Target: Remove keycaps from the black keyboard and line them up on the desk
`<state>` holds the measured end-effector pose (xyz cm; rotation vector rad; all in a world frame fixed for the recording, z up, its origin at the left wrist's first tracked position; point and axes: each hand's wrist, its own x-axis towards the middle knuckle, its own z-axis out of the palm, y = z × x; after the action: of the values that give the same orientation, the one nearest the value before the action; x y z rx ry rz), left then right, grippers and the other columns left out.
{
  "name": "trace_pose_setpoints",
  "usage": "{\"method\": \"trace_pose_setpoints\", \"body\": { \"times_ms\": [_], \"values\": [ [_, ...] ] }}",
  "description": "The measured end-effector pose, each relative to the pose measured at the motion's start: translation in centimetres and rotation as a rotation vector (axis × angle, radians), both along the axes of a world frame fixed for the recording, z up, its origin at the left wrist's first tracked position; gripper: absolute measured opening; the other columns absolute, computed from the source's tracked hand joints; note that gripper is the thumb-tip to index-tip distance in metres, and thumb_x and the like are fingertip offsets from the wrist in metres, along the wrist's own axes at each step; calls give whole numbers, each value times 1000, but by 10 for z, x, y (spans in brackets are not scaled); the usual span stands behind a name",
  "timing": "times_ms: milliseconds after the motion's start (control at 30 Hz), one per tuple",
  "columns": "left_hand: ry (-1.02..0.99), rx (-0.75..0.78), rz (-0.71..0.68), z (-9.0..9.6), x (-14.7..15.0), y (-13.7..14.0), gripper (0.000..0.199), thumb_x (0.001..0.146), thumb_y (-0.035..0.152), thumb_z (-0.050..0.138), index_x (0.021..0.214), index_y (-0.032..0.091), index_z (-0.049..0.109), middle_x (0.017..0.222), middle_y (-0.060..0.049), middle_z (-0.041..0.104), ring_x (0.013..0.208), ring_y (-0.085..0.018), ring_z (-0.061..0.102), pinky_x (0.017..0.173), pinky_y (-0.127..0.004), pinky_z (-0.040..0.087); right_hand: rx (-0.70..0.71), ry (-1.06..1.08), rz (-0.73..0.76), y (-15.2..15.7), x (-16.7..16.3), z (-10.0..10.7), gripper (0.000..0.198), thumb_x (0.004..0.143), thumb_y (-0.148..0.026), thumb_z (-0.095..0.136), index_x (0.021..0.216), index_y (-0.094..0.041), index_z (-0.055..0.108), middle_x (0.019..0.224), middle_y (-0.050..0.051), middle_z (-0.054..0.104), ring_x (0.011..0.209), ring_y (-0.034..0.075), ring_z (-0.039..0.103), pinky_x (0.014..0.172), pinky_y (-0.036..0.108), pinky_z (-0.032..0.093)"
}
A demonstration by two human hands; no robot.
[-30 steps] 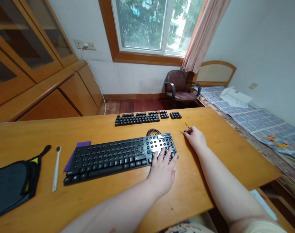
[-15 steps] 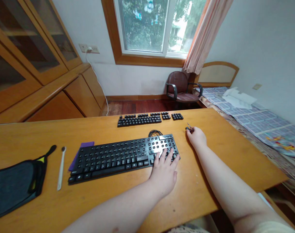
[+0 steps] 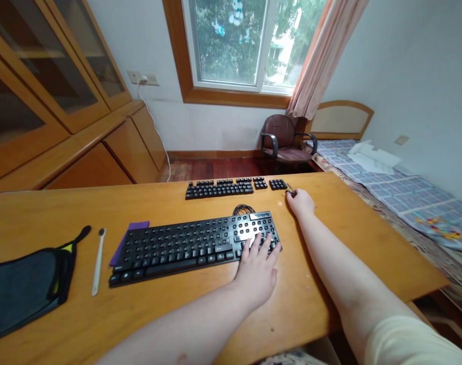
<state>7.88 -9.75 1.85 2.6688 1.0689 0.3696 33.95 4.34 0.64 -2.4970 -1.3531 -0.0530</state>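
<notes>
My left hand [image 3: 255, 274] lies with fingers spread on the number-pad end of a black keyboard [image 3: 170, 248]. Many of the keyboard's upper keys are off, showing bare stems, while the bottom rows still carry keycaps. At the far right of the desk, my right hand [image 3: 301, 204] is closed on a small tool with a thin metal tip [image 3: 290, 188]; a dark bit shows at the fingertips, too small to make out. Just left of that hand sits a block of loose number-pad keycaps [image 3: 278, 184], with the main keycaps [image 3: 220, 190] laid out in rows further left.
A coiled cable [image 3: 243, 209] lies behind the keyboard, and a purple cloth [image 3: 135, 226] sticks out from under its left end. Further left are a toothbrush [image 3: 98, 263] and a dark pouch [image 3: 21, 289]. Beyond the wooden desk [image 3: 371, 228] stand a chair [image 3: 282, 134] and a bed.
My right hand has moved away from me and slightly left, bringing the small tool beside the number-pad keycaps. My left hand stays on the keyboard.
</notes>
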Motion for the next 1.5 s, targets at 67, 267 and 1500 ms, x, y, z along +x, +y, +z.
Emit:
{"method": "trace_pose_setpoints", "body": {
  "times_ms": [67, 267, 1500],
  "values": [
    [1, -1, 0, 0, 0, 0, 53, 88, 40, 42, 139, 28, 33, 149, -5, 28, 137, -30, 18, 109, -52, 14, -4, 3, 0, 2, 1, 0, 39, 85, -48, 42, 89, -15, 63, 95, 13, 64, 85, 23, 59, 66, 29, 38],
    [6, -6, -9, 2, -1, 1, 53, 88, 40, 42, 139, 28, 33, 149, -5, 27, 137, -30, 17, 109, -52, 14, -11, 2, -16, 7, 3, -2, 38, 85, -47, 43, 92, -16, 63, 97, 13, 64, 87, 23, 59, 68, 30, 41],
    [33, 53, 16, -4, 0, 0, 60, 88, 42, 43, 142, 22, 28, 150, -12, 23, 138, -28, 16, 109, -50, 15, 986, 617, 193, -56, -21, -7, 42, 90, -47, 27, 75, -18, 53, 66, 1, 49, 58, 12, 48, 56, 25, 39]
  ]
}}
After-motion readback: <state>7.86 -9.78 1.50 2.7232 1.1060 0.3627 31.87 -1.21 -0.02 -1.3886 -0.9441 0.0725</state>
